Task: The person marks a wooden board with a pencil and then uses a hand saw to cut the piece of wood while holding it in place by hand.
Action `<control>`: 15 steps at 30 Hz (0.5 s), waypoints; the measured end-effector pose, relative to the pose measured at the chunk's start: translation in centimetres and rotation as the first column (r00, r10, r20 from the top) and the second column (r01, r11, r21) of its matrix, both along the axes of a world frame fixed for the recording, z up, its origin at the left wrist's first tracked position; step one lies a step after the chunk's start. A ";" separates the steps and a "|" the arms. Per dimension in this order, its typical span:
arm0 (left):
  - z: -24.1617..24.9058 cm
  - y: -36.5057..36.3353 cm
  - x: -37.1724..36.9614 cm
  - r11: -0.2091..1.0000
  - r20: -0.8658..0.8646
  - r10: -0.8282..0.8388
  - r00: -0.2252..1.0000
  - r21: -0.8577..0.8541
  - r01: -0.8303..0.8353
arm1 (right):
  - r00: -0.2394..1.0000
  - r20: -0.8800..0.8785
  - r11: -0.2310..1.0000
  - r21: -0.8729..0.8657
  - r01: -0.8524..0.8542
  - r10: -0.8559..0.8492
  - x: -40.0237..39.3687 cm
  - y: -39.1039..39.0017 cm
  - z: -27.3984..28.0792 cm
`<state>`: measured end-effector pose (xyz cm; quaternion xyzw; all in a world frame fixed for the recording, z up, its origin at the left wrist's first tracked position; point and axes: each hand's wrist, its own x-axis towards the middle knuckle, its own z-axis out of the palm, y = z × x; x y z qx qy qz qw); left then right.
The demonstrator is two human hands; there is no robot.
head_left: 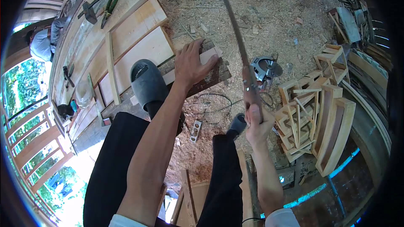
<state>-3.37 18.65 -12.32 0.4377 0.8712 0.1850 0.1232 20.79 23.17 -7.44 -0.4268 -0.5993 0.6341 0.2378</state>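
Note:
My right hand [257, 125] is wrapped round the wooden handle of a handsaw [238, 35], whose long narrow blade points away from me, clear of the wood. My left hand [192, 64] presses down on a pale wooden strip [209, 54] near its end, fingers over the far side and thumb spread along it. The strip lies across a rough dark board [219, 75] of the bench. My foot in a dark slipper [147, 82] rests on the bench beside my left forearm, covering part of the strip.
A circular saw [266, 68] and a socket strip [195, 131] lie on the sawdust-covered floor. Wooden frames [332, 126] are piled at right. Flat panels [145, 50], pliers [110, 8] and a hammer [89, 11] are at left. Another person [42, 42] is at far left.

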 end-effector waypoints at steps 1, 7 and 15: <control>-0.2 0.0 -0.1 1.000 -0.002 0.000 1.000 -0.003 0.000 | 0.995 -0.078 0.995 -0.084 0.055 -0.062 0.0 0.2 -0.7; -0.7 -0.3 -0.5 0.999 0.028 -0.033 0.999 0.028 0.032 | 0.996 0.014 0.990 0.106 -0.090 0.089 0.1 0.0 -3.4; -0.6 0.0 -0.6 0.995 0.049 0.018 0.999 -0.095 -0.013 | 0.985 0.047 0.959 0.222 -0.175 0.168 -1.1 -0.9 -4.1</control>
